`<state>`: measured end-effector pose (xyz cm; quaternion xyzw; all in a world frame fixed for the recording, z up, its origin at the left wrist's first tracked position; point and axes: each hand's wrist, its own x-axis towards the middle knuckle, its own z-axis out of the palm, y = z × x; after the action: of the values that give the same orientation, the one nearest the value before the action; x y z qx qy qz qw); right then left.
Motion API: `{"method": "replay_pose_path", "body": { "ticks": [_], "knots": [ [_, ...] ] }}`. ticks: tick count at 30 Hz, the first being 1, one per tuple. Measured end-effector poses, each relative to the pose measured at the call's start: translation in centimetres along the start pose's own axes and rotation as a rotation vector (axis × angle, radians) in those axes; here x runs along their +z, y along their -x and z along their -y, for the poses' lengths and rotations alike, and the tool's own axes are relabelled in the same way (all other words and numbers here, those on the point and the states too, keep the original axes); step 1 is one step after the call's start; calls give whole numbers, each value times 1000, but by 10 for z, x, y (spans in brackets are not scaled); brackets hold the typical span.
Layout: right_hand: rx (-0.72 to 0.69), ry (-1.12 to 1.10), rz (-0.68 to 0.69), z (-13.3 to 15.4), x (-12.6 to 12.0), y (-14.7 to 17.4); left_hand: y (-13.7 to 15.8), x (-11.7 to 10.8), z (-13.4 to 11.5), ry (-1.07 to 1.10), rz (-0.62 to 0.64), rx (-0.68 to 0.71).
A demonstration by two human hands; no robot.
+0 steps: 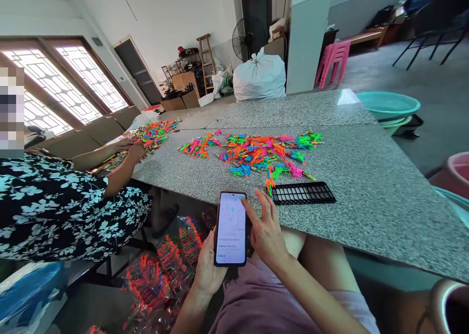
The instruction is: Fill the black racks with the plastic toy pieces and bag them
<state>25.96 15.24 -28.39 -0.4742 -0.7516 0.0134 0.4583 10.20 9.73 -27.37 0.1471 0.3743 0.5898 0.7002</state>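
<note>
A smartphone with a lit screen, showing what looks like a map and lines of text, rests in my left hand above my lap. My right hand is at the phone's upper right, its index finger stretched out to the screen; it holds nothing and its fingers are apart. Just beyond it on the table, a black slotted rack has a few bright plastic pieces at its left end. Behind the rack lies a loose pile of small orange, green, pink and blue plastic pieces.
A co-worker's hands are over another colourful pile at the left of the speckled table. Clear bags of red-tipped pieces lie below the table edge. A white sack stands behind; a turquoise basin is at the right.
</note>
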Motion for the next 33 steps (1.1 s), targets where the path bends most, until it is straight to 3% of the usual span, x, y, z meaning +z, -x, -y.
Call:
{"method": "replay_pose_path", "body": {
  "ticks": [7,17,23,30,33],
  "knots": [
    [4,-59,-47,0,-6,3,1,1,-5,-19,54,-7],
    [59,-111,-48,9,2,42,-2,2,-11,-4,139,3],
    [19,-113,-41,12,4,46,-2,3,-12,16,106,0],
    [-30,-134,-27,15,6,51,-4,3,-14,25,-46,62],
    [-36,-120,-24,15,6,51,-4,3,-15,22,-9,54]
  ]
}}
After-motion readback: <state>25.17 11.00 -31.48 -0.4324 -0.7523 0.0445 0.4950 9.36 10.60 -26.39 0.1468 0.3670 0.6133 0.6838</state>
